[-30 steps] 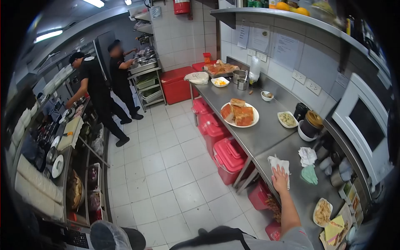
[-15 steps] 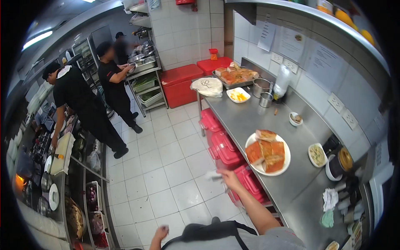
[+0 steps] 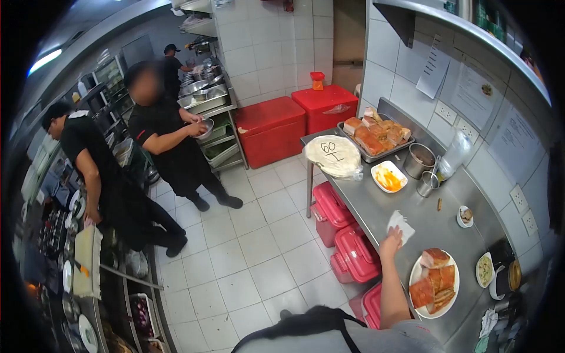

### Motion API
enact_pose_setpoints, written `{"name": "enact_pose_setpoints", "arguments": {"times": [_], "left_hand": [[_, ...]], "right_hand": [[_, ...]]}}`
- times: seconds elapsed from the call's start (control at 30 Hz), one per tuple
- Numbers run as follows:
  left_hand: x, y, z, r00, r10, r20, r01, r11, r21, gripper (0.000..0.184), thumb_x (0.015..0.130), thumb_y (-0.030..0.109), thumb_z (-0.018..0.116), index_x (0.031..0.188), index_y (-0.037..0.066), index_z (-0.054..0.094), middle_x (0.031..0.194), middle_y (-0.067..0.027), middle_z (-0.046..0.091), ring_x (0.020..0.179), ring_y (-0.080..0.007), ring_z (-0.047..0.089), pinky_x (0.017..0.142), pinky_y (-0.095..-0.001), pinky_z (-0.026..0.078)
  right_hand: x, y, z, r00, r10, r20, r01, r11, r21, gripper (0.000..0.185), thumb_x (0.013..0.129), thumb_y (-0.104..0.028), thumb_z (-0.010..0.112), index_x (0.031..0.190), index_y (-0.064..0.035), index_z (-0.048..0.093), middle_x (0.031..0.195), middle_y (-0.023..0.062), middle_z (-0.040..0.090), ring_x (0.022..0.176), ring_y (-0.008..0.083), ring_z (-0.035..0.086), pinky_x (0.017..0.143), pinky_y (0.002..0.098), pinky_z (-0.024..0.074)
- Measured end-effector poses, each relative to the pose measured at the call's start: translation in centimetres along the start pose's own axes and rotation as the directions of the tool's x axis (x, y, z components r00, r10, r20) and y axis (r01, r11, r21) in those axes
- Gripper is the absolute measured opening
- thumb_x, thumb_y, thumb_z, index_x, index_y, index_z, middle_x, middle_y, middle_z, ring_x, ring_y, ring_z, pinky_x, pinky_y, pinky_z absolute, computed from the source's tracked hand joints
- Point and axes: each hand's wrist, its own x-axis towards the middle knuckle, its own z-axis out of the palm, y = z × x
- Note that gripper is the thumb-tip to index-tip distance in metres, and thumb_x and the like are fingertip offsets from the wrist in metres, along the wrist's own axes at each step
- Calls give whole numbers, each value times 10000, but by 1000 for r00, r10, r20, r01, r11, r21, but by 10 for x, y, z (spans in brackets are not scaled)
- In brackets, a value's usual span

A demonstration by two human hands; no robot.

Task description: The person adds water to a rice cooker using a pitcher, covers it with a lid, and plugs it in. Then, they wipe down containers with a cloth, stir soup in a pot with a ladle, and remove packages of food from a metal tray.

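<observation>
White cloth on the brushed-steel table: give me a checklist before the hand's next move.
1. Right hand on the white fabric cloth: ok, fingers touch it.
2. Brushed-steel table free of scraps: not ok, a small brown elongated scrap lies beyond the cloth.
3. White plate of orange-brown slabs apart from the cloth: ok, bare steel between.
4. Square white dish apart from the cloth: ok.
5. Left hand free: cannot tell, out of view.
</observation>
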Motion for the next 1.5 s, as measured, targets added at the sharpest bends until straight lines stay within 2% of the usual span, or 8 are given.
{"name": "enact_pose_setpoints", "arguments": {"times": [0.1, 0.17, 0.3, 0.53, 0.87, 1.0, 1.2, 1.5], "left_hand": [[128, 31, -117, 938, 333, -102, -263, 870, 418, 307, 783, 270, 410, 865, 48, 606, 908, -161, 609, 887, -320, 567, 815, -406, 434], [186, 119, -218, 955, 30, -296, -85, 981, -172, 323, 796, 286, 447, 923, 30, 597, 925, -202, 593, 902, -357, 553, 782, -406, 449], [258, 272, -364, 825, 249, -506, -455, 825, -335, 278, 800, 225, 495, 976, 24, 569, 845, -176, 613, 763, -283, 597, 687, -352, 472], [285, 402, -430, 774, 614, -154, -591, 613, -524, 291, 828, 181, 524, 1085, 45, 523, 780, -51, 578, 683, -129, 565, 639, -258, 461], [476, 447, -540, 886, 430, -174, -459, 759, -461, 319, 778, 215, 541, 1046, 42, 557, 813, -124, 614, 708, -188, 600, 660, -302, 481], [511, 571, -656, 748, 656, -98, -646, 687, -331, 310, 773, 209, 521, 1042, 60, 558, 893, -159, 607, 802, -258, 581, 734, -329, 458], [618, 710, -748, 555, 830, -53, -832, 553, -45, 300, 770, 198, 516, 1030, 54, 556, 897, -165, 605, 843, -288, 578, 741, -357, 458], [764, 731, -797, 672, 717, 188, -741, 650, 167, 350, 759, 233, 539, 1064, 62, 553, 989, -194, 583, 947, -321, 548, 827, -368, 433]], "right_hand": [[-10, -31, 19, 949, -311, -48, 315, 943, 107, 427, 651, 43, 448, 1061, -15, 554, 1199, 163, 467, 1150, 337, 390, 948, 425, 300], [-8, -70, 23, 870, -484, -88, 489, 828, 274, 406, 638, 67, 421, 992, -21, 599, 1079, 190, 551, 1041, 370, 493, 887, 381, 384], [-6, -116, 109, 753, -306, 582, -312, 614, 725, 417, 677, 72, 348, 985, -8, 617, 858, 101, 636, 782, 188, 592, 700, 266, 467], [68, -290, 165, 187, -549, 815, -424, 703, 571, 280, 821, -32, 416, 1039, -22, 591, 900, 45, 594, 780, 110, 536, 676, 223, 436], [271, -454, 197, 352, -615, 706, -744, 274, 610, 382, 812, -122, 547, 1170, -11, 467, 1072, 88, 546, 981, 156, 503, 847, 271, 387], [313, -441, 244, 662, -242, 710, -690, 173, 703, 445, 771, -81, 571, 1179, 25, 428, 1068, 111, 543, 976, 195, 524, 838, 321, 422], [365, -414, 254, 627, -79, 775, -700, -494, 516, 374, 844, -128, 419, 1205, -32, 402, 1104, 141, 527, 1009, 310, 516, 879, 459, 406], [510, -475, 344, 674, 11, 739, -637, -497, 589, 433, 854, -107, 359, 1285, -136, 326, 1132, 119, 489, 1042, 307, 493, 853, 484, 414]]}}
